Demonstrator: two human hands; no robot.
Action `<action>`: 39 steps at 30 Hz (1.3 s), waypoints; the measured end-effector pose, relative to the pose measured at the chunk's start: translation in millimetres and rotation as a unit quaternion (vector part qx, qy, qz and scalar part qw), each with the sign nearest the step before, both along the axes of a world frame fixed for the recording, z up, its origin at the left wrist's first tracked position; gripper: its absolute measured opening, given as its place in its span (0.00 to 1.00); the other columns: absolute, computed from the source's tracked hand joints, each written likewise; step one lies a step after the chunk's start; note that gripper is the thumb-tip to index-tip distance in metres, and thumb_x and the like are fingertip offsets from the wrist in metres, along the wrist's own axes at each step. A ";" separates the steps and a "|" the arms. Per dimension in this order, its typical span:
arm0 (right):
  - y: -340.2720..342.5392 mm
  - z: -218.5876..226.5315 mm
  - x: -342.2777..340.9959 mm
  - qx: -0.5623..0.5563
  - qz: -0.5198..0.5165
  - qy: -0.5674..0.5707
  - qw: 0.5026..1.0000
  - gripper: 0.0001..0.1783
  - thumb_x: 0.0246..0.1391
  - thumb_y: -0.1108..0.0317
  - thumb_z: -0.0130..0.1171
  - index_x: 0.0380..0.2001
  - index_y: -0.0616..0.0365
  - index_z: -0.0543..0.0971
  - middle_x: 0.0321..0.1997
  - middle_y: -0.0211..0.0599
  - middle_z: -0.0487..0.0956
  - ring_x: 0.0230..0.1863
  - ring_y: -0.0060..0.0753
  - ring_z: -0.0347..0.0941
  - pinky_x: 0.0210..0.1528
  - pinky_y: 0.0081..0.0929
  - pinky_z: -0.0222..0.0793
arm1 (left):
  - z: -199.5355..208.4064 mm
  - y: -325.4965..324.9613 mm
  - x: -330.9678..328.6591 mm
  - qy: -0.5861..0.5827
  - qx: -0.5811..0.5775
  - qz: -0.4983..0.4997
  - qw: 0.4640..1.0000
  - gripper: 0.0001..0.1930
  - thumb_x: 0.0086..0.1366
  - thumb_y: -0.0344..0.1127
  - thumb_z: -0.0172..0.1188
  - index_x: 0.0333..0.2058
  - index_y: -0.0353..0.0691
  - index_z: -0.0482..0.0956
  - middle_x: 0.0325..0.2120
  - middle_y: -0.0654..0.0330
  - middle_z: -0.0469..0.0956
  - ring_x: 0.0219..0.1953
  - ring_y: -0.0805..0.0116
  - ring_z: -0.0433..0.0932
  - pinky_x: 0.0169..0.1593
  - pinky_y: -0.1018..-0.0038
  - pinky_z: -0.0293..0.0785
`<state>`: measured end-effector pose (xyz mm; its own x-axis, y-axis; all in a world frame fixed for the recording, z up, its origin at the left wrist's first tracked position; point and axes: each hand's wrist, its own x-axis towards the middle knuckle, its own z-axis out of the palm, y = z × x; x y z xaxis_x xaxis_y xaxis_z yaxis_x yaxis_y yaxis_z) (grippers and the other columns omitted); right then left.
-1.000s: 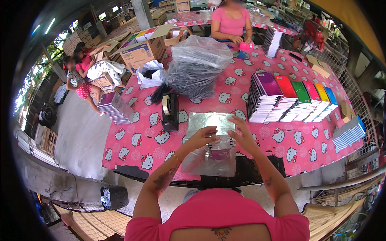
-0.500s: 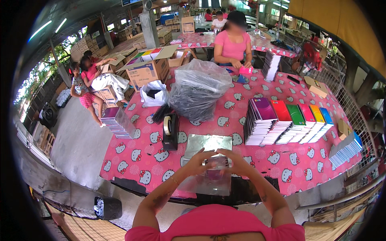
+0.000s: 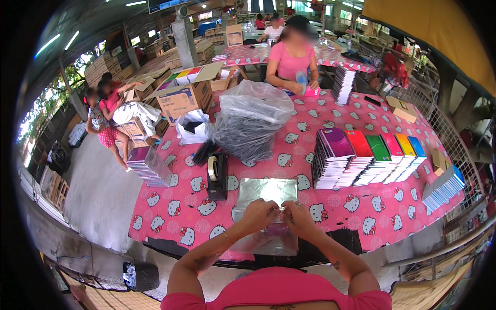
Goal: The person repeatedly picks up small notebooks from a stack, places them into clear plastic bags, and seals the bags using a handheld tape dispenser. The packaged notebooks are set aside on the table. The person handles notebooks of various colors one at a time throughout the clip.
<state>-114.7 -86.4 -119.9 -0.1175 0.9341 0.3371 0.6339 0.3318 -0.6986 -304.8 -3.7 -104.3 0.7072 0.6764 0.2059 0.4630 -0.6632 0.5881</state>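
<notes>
My left hand (image 3: 260, 215) and my right hand (image 3: 299, 219) meet at the near middle of the table, fingertips pinched on a clear plastic bag (image 3: 274, 247). Something purple, apparently a notebook, shows through the plastic under my hands, mostly hidden by them. Just beyond lie shiny clear plastic sheets (image 3: 268, 189), flat on the pink patterned tablecloth. A black tape dispenser (image 3: 217, 178) with a roll of tape stands to the left of them. Rows of spiral notebooks (image 3: 338, 160) in purple, red, green, pink, yellow and blue are stacked on the right.
A large grey plastic bundle (image 3: 251, 121) sits beyond the dispenser, beside a white bag (image 3: 193, 127) and an open carton (image 3: 184, 101). Wrapped purple notebooks (image 3: 148, 166) stand at the left edge, blue notebooks (image 3: 443, 189) at the right. A co-worker (image 3: 292, 59) works across the table.
My hands have gone from spread, arched fingers to a close pinch on the bag. Across the table, the co-worker's hand has lifted something bluish. The view has shifted slightly.
</notes>
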 end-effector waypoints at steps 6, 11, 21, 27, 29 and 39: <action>2.5 4.5 -11.7 0.084 -0.129 -0.111 0.982 0.25 0.49 0.72 0.67 0.51 0.57 0.71 0.48 0.44 0.73 0.46 0.47 0.73 0.49 0.40 0.70 | 6.8 2.6 16.8 0.135 0.123 0.036 0.983 0.12 0.57 0.41 0.66 0.35 0.41 0.81 0.29 0.56 0.82 0.31 0.55 0.80 0.37 0.61 0.74; 17.7 -46.5 2.4 -0.109 -0.081 0.255 0.957 0.27 0.51 0.68 0.69 0.54 0.53 0.71 0.52 0.38 0.65 0.50 0.31 0.66 0.52 0.32 0.69 | -30.8 43.5 1.7 -0.045 -0.261 -0.010 0.964 0.16 0.60 0.41 0.68 0.42 0.39 0.79 0.31 0.61 0.81 0.34 0.71 0.79 0.39 0.71 0.74; 11.9 -48.7 -15.6 -0.065 -0.147 0.223 0.961 0.25 0.51 0.72 0.67 0.53 0.52 0.72 0.48 0.35 0.62 0.48 0.28 0.62 0.54 0.27 0.65 | -85.9 120.1 -157.5 -0.167 -0.126 0.404 0.891 0.18 0.61 0.43 0.67 0.40 0.34 0.81 0.33 0.56 0.81 0.34 0.62 0.77 0.41 0.67 0.72; 10.0 -47.2 -12.0 -0.071 -0.157 0.235 0.957 0.27 0.49 0.70 0.67 0.53 0.53 0.72 0.48 0.40 0.65 0.51 0.38 0.62 0.56 0.34 0.61 | -118.1 100.9 -148.1 -0.426 -0.238 0.376 0.788 0.09 0.65 0.37 0.63 0.39 0.38 0.82 0.30 0.65 0.81 0.30 0.74 0.77 0.35 0.77 0.72; 12.4 -47.9 -9.3 -0.049 -0.163 0.224 0.959 0.27 0.48 0.70 0.67 0.53 0.54 0.72 0.48 0.40 0.65 0.51 0.39 0.62 0.56 0.34 0.61 | -133.8 79.9 -144.8 -0.513 -0.347 0.371 0.692 0.08 0.66 0.35 0.61 0.37 0.37 0.83 0.30 0.66 0.81 0.30 0.74 0.78 0.33 0.77 0.72; 10.4 -45.8 -19.5 -0.051 -0.163 0.239 0.956 0.28 0.50 0.71 0.67 0.55 0.54 0.71 0.49 0.34 0.63 0.49 0.28 0.61 0.54 0.27 0.62 | 34.5 67.9 -77.7 0.000 0.046 -0.040 0.998 0.09 0.59 0.39 0.62 0.32 0.39 0.84 0.28 0.56 0.83 0.33 0.55 0.81 0.38 0.61 0.74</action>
